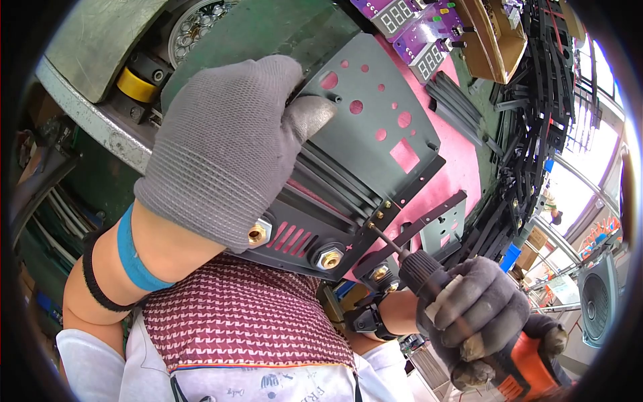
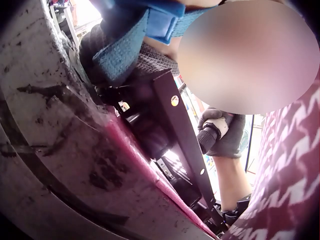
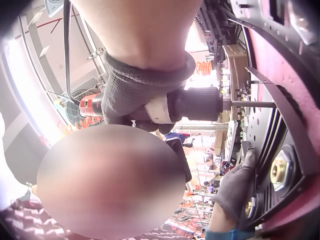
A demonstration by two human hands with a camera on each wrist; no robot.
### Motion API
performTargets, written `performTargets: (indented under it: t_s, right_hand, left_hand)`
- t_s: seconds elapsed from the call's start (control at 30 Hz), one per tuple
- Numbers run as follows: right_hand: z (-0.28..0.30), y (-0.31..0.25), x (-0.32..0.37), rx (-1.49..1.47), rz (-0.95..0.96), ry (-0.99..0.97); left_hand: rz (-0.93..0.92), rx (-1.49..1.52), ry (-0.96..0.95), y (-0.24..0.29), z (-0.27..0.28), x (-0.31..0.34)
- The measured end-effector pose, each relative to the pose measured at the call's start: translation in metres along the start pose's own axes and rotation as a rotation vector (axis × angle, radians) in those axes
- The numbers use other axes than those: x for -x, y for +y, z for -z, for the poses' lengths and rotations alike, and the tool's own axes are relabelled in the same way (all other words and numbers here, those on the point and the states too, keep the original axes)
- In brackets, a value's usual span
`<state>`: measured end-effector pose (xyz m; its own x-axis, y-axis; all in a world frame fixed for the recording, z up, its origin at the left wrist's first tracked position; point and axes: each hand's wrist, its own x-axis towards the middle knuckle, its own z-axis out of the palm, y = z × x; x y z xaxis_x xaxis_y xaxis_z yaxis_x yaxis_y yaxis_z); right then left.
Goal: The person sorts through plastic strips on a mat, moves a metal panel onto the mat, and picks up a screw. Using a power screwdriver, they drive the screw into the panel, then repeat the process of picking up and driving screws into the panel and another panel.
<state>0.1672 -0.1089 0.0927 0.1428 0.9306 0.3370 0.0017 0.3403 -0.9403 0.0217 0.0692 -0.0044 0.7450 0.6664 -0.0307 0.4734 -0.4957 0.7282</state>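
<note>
Driver (image 1: 426,276) diagonal, bit (image 1: 388,241) toward slotted panel (image 1: 338,232)

The left hand (image 1: 224,144) is wearing a grey knitted glove with a ribbed cuff and a shiny, smooth thumb. A bright blue strap (image 1: 132,254) with a blue plastic buckle (image 2: 162,22) is circling that wrist, and a thin black band (image 1: 89,271) is sitting further up the arm. The right hand (image 1: 479,311) is wearing a grey glove too, its fingertips showing paler patches, while a black strap (image 1: 367,320) is wrapping the wrist. A maroon-and-white patterned apron (image 1: 241,315) with orange-and-blue edging is covering a white, short-sleeved shirt bearing printed lettering (image 1: 315,394).
</note>
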Motion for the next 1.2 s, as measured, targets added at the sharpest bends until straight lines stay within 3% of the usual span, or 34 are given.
performTargets:
  t_s: [0.57, 0.87, 0.93, 0.97, 1.0, 1.07, 1.1, 1.13, 1.2]
  right_hand:
    - [0.007, -0.005, 0.008, -0.072, -0.031, -0.019]
    - [-0.01, -0.008, 0.015, -0.047, -0.053, 0.21]
    - [-0.013, -0.003, 0.014, 0.059, 0.087, 0.28]
    - [-0.031, 0.009, 0.006, -0.004, 0.234, 0.469]
    - [-0.03, 0.004, 0.006, 0.0, 0.248, 0.474]
    - [-0.021, -0.01, 0.012, -0.12, 0.198, 0.436]
    - [-0.01, -0.022, 0.012, -0.049, 0.037, 0.262]
    - [-0.012, -0.022, 0.021, -0.043, 0.059, 0.274]
    - [-0.027, -0.018, 0.021, -0.098, 0.204, 0.63]
  left_hand:
    - [-0.02, -0.017, 0.019, -0.001, -0.001, 0.0]
    - [-0.001, 0.021, -0.021, -0.002, 0.001, -0.002]
    - [0.026, 0.008, -0.067, 0.0, 0.006, -0.004]
    - [0.062, -0.003, -0.116, 0.001, 0.009, -0.005]
    - [0.048, -0.009, -0.113, 0.003, 0.013, -0.006]
    - [0.117, 0.088, -0.18, 0.006, 0.026, -0.008]
    - [0.149, 0.219, -0.146, 0.007, 0.034, -0.011]
    - [0.056, 0.344, 0.003, -0.005, 0.034, -0.012]
    - [0.35, 0.605, -0.103, 0.003, 0.063, -0.01]
